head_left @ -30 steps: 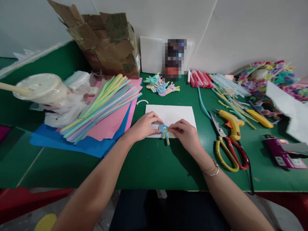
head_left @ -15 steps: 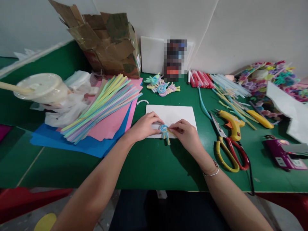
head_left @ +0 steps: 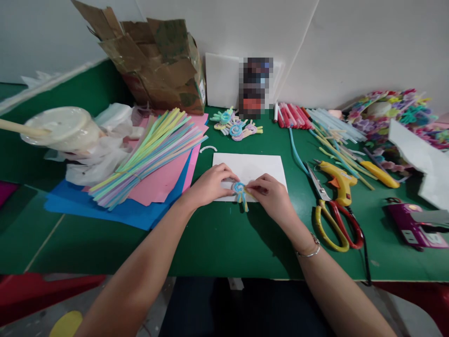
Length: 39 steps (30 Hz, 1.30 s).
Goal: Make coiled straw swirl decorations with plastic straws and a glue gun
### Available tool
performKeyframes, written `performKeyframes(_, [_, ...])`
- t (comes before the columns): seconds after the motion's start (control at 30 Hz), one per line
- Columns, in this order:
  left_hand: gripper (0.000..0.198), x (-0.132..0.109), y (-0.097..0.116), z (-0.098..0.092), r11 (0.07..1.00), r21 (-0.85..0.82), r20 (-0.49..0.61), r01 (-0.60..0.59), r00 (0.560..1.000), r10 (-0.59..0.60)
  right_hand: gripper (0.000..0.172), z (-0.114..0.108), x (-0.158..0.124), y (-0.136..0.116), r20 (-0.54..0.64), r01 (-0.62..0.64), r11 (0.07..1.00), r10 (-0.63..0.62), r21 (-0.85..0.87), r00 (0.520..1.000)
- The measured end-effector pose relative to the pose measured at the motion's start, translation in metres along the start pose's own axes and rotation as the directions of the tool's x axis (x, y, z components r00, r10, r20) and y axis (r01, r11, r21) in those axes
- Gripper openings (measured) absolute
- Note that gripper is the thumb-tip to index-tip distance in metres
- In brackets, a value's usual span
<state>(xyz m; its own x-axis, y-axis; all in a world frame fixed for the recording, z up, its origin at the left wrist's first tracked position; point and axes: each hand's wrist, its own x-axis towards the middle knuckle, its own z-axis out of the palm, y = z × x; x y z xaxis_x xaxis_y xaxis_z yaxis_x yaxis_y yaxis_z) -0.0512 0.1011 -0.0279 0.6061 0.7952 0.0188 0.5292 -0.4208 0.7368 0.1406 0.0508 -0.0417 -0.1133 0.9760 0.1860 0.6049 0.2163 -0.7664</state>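
Worksurf. is a green tabletop, set against a pale wall w/ visible joint lines; red seating partly seen below, L side, and more at R. Rear L: battered cardboard box, flaps up. L of centre: bundle of pastel chenille stems on pink sheets and blue sheets. R side: scissors, blades pointing away from wearer, next to yellow glue gun. Small cluster of chenille pieces at rear centre. Workpiece, a chenille coil w/ tails, is at the near edge of white card, btwn both hands. Long axis runs approx. front-to-back; coil at far end, tails at near end, pointing to wearer, angled slightly R and extending past card edge over green. L. hand: thumb and forefinger narrow, holding coil at its L side. R. hand: thumb and forefinger pinched tight on yellowish strand at coil's R side; exact contact partly hidden by fingers.
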Motion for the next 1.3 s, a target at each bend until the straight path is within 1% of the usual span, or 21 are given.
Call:
performKeyframes(0.37, [0.021, 0.0, 0.0, 0.001, 1.0, -0.011, -0.001, -0.004, 1.0, 0.004, 0.009, -0.001, 0.001, -0.001, 0.021, -0.012, 1.0, 0.012, -0.005, 1.0])
performKeyframes(0.5, [0.02, 0.0, 0.0, 0.0, 1.0, -0.012, -0.005, 0.002, 1.0, -0.002, 0.007, -0.003, 0.001, 0.001, 0.029, -0.005, 1.0, 0.004, 0.026, 1.0])
performKeyframes(0.63, [0.019, 0.0, 0.0, 0.0, 1.0, -0.006, -0.002, -0.005, 1.0, 0.005, 0.013, -0.006, 0.001, 0.002, 0.046, -0.018, 0.997, 0.015, 0.072, 0.999])
performKeyframes(0.8, [0.021, 0.0, -0.001, 0.0, 1.0, 0.008, 0.0, -0.01, 1.0, 0.01, 0.022, -0.008, 0.0, 0.0, -0.024, -0.068, 0.989, 0.072, 0.134, 0.997])
performKeyframes(0.9, [0.023, -0.001, 0.0, -0.001, 1.0, -0.003, 0.004, -0.009, 1.0, 0.009, 0.02, -0.01, 0.0, -0.002, -0.093, -0.068, 0.99, 0.079, 0.124, 0.993])
performKeyframes(1.0, [0.033, -0.002, 0.0, -0.003, 1.0, -0.021, 0.023, -0.002, 1.0, 0.002, 0.017, -0.013, 0.0, -0.003, -0.144, -0.058, 0.994, 0.071, 0.092, 0.987])
performKeyframes(1.1, [0.039, -0.003, 0.0, -0.004, 1.0, -0.013, 0.041, -0.006, 0.999, 0.007, 0.015, -0.013, 0.0, -0.003, -0.16, -0.059, 0.995, 0.072, 0.08, 0.984])
performKeyframes(1.3, [0.034, -0.004, 0.001, -0.007, 1.0, -0.007, 0.067, -0.016, 0.998, 0.017, 0.017, -0.013, 0.0, -0.003, -0.179, -0.074, 0.994, 0.088, 0.084, 0.98])
